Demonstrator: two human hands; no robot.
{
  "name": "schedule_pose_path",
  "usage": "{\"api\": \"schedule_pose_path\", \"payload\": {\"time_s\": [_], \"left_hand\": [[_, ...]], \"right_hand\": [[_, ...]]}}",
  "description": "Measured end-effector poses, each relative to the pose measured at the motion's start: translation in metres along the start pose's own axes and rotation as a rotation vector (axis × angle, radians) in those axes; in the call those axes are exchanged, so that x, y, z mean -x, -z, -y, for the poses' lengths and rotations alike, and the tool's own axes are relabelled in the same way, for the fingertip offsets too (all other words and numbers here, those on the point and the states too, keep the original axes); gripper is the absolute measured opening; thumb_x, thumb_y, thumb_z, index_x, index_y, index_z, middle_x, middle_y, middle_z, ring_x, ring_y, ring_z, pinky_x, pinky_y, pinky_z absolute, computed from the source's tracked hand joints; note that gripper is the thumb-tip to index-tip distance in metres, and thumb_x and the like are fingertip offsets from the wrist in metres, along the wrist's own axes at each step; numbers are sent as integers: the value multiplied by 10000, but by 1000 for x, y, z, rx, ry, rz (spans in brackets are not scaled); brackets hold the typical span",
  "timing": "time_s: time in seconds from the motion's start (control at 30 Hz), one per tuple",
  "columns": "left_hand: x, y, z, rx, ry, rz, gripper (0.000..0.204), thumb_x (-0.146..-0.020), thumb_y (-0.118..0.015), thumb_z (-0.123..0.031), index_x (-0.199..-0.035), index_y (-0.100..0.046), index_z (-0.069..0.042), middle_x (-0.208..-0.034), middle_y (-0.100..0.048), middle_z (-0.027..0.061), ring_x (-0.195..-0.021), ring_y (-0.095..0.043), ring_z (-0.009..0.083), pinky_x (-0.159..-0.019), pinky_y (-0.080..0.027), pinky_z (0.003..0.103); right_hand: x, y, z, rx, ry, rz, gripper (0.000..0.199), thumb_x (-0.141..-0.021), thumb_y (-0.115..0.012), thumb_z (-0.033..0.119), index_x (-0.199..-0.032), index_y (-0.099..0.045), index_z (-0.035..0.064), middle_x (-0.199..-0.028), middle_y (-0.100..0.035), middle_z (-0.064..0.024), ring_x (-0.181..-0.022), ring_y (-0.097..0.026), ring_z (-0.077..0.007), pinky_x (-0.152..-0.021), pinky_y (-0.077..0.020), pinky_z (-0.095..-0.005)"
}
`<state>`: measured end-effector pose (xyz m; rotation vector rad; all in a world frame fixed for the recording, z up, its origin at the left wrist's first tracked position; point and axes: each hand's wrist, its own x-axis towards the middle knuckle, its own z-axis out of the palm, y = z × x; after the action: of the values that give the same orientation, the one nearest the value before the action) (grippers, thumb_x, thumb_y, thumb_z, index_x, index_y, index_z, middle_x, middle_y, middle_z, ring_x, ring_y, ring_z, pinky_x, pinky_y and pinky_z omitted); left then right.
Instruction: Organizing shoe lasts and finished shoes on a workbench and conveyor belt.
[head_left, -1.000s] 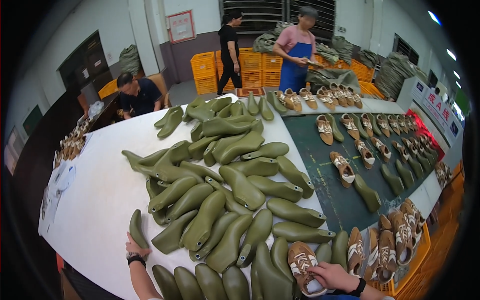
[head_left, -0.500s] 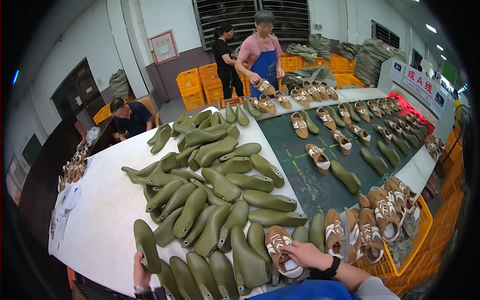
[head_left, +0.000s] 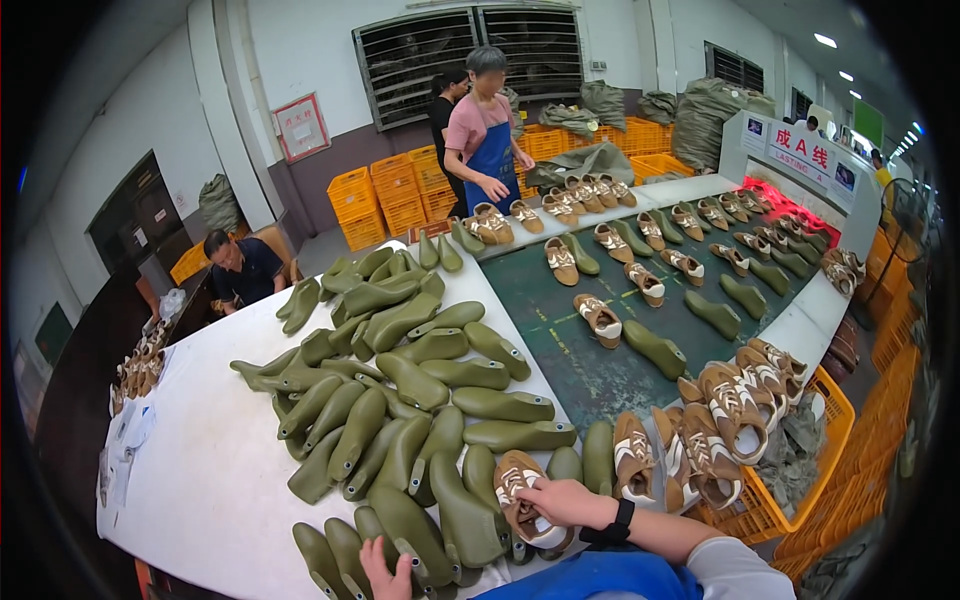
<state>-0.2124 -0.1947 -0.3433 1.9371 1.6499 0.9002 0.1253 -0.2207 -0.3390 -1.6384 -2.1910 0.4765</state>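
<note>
My right hand point(head_left: 560, 502) grips a brown and white shoe point(head_left: 520, 490) lying at the near edge of the white table point(head_left: 200, 470), among several green shoe lasts point(head_left: 440, 400). A black band sits on that wrist. My left hand point(head_left: 385, 575) rests on the green lasts at the bottom edge, its fingers spread over one of them. More brown and white shoes point(head_left: 730, 410) are heaped to the right of my right hand.
A dark green conveyor belt point(head_left: 560, 340) carries shoes and lasts away to the far right. A person in a blue apron point(head_left: 488, 130) stands at its far end; another person point(head_left: 240, 270) sits at the table's left. Orange crates point(head_left: 800, 490) stand near right and at the back.
The view has swung left and down. My right hand has shifted left with the shoe. The person in the apron now reaches down to the shoes at the belt's far end.
</note>
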Motion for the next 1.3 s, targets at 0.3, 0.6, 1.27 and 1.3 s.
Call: {"api": "schedule_pose_path", "payload": {"time_s": [0.3, 0.6, 1.27, 1.3], "left_hand": [[6, -27, 20, -8, 196, -7, 548, -870, -547, -318, -1315, -399, -35, -1321, -396, 249, -1238, -336, 395, -1028, -278, 430], [16, -54, 50, -89, 192, -285, 439, -908, -472, -308, -1244, -482, -25, -1239, -470, 251, -1155, -411, 399, -990, -306, 424], [15, -56, 45, -104, 143, -361, 383, -915, -471, -282, -1181, -538, -15, -1175, -527, 218, -1093, -470, 368, -941, -352, 397], [14, -56, 45, -110, 142, -361, 380, -916, -471, -278, -1178, -539, -11, -1171, -529, 218, -1088, -474, 367, -938, -356, 395]], "right_hand": [[5, -9, -6, -18, 2, -67, 310, -805, -497, 101, -1114, -514, 120, -860, -544, -154, -700, -585, -356, -601, -482, -446], [4, -18, -4, -44, -12, -136, 299, -815, -516, 139, -1113, -533, 153, -846, -548, -131, -709, -589, -339, -610, -488, -436], [3, -23, -8, -44, -70, -39, 329, -829, -490, 139, -1155, -527, 170, -907, -534, -152, -720, -591, -350, -627, -485, -429], [3, -22, -8, -50, -73, -45, 328, -829, -487, 137, -1154, -527, 166, -912, -534, -154, -725, -592, -352, -631, -485, -431]]}}
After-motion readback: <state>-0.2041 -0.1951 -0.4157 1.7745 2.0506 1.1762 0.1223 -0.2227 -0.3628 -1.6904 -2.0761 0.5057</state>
